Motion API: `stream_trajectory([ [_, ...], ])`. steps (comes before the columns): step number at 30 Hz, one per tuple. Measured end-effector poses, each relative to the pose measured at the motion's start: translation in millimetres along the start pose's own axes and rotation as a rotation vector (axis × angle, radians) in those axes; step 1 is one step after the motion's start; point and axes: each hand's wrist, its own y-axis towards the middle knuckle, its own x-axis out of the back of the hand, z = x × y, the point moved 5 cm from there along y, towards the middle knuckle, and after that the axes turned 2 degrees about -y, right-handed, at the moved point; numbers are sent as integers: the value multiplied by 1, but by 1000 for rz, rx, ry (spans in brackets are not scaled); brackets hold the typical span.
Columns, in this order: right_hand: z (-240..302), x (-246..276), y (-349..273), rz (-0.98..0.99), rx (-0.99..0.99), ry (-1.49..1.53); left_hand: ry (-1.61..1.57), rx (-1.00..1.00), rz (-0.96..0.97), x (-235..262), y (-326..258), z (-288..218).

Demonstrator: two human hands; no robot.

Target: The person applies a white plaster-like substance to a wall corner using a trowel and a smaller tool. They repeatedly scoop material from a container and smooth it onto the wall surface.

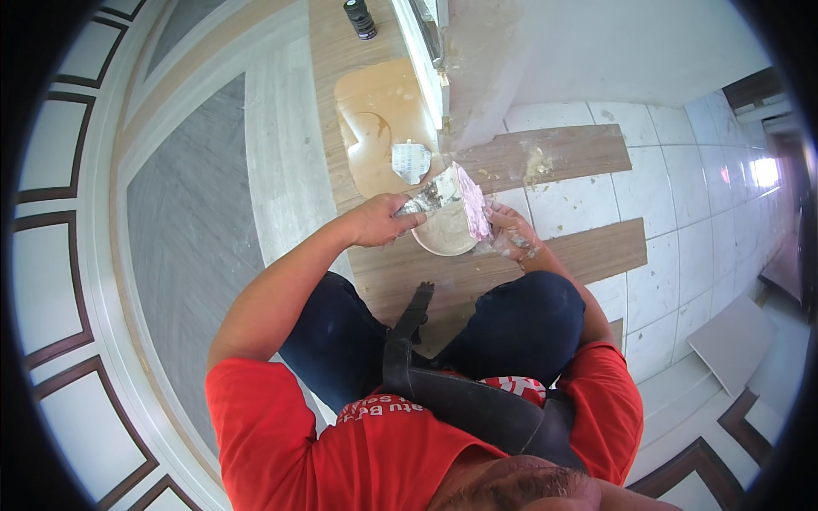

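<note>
My left hand (379, 220) is closed on a putty knife (433, 194), whose wide blade is smeared with whitish paste. The blade slants up and right over a round tub (446, 232) of pale paste. Against the blade's far end stands a narrow pink-smeared flat tool (473, 202), seen nearly edge-on. My right hand (511, 232) pinches this tool at its lower right side, beside the tub's rim; paste spots the fingers and wrist. A pale printed scrap (411, 163) lies just beyond the tub, at the edge of a tan sheet (362, 175).
A dark bottle (360, 19) stands at the far end of the wood-look flooring. To the right, wood-look planks (596, 249) lie on white tiles (571, 204), one bearing crumbs. A wall end and a white frame (422, 68) rise ahead. A grey panel (731, 341) leans at right.
</note>
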Motion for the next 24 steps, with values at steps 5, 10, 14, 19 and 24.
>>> stream_trajectory([
  [5,-11,1,4,-161,-75,40,8,-22,31,-10,-1,4],
  [10,-1,-21,-1,-209,-33,150,12,-39,32,-14,-3,-3],
  [14,0,-2,1,-381,10,204,-25,-43,85,-16,2,-2],
  [19,10,15,1,-521,138,125,-23,-77,86,-16,2,-4],
  [24,42,22,-18,-453,522,-319,-55,-32,35,4,3,-2],
])
